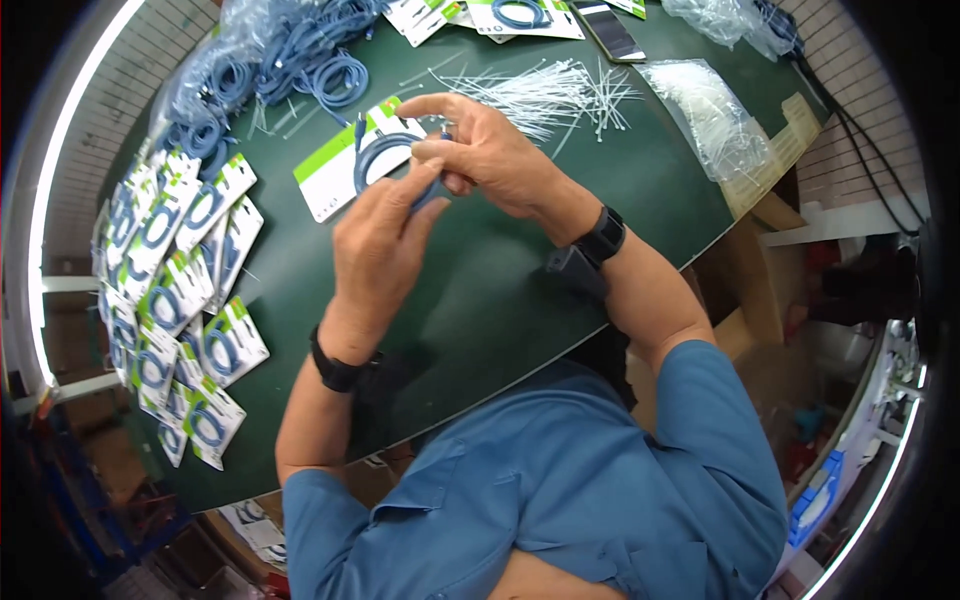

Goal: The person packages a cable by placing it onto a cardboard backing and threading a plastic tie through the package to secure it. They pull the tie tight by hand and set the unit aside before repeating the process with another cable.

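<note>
A coiled blue-grey cable (375, 160) is held over a white and green backing card (322, 185), near the middle of the table. My left hand (380, 240) is closed on the right side of the coil, thumb and fingers pressed together. On the other side, my right hand (495, 155) pinches at the cable near a plug end (445, 134); its index finger reaches out over the card's top edge. My fingers hide part of the coil, and whether a tie sits between them I cannot make out. One plug of the cable points up along the card.
Loose white cable ties (545, 95) lie spread beyond my hands, with a clear bag of ties (710, 115) to their right. Carded cables (165, 290) pile up at the left. Bundled blue cables (300, 65) and a phone (608, 30) lie along the far side.
</note>
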Tool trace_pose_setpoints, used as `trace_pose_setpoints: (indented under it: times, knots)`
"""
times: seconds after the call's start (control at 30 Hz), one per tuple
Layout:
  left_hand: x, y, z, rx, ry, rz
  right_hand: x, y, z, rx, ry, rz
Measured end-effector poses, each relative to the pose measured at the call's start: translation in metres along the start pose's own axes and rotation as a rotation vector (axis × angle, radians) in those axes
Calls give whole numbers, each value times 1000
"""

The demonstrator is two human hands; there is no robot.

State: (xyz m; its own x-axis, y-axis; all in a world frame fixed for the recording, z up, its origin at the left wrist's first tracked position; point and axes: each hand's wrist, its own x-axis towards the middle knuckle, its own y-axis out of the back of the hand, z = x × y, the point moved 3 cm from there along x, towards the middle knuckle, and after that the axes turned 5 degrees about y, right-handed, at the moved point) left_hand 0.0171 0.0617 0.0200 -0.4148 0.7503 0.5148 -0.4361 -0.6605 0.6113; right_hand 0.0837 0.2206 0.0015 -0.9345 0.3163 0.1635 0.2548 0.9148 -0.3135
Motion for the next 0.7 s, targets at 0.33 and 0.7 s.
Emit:
trace_pose_setpoints:
  times: [0.33, 0.7]
  knots:
    - [-4, 17, -9, -275, 22, 90, -7, -15, -10, 127, -63, -84]
    - [-5, 43, -5, 27, -320, 99, -14, -27, -34, -1107, 712, -228]
